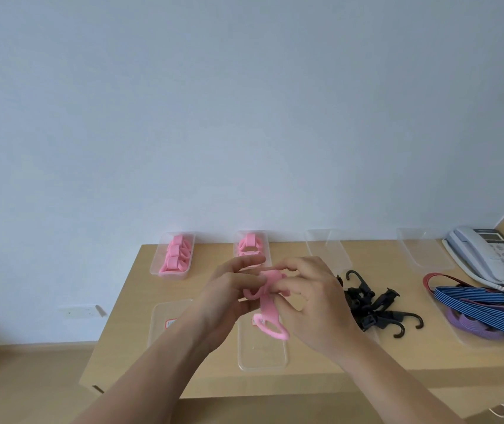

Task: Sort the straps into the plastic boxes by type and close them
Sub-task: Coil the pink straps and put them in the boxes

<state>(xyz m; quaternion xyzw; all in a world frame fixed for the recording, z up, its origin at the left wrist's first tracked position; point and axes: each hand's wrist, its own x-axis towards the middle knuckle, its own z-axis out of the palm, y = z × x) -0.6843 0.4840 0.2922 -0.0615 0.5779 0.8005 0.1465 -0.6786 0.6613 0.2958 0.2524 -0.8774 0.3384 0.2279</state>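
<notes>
Pink strap (267, 301): frame centre, held off the table, gripped from both sides; left hand (229, 296) at its 9 o'clock, thumb and curled fingers clamped on a small loop of it, index finger straight out above; right hand (315, 304) at 3 o'clock, fingers curled round the top fold; lower loop hanging free at 6 o'clock, over near clear tray (263, 359) on wooden table (397, 368); labelled clear tray (160, 325) at 8 o'clock of the hands, red sticker on it; black hook straps (376, 310) piled at 3 o'clock, just beside right hand; further out at 3 o'clock, right box (458, 336) holding blue striped straps (474, 293) and purple straps (465, 324), red strap (431, 278) at its far end; back edge: left pink box (171, 276) at 10 o'clock, packed with pink loops; middle pink box (267, 240) at 12 o'clock, partly hidden by fingers; two clear boxes (327, 249) at 1 and 2 o'clock; desk phone (489, 255) far right.
</notes>
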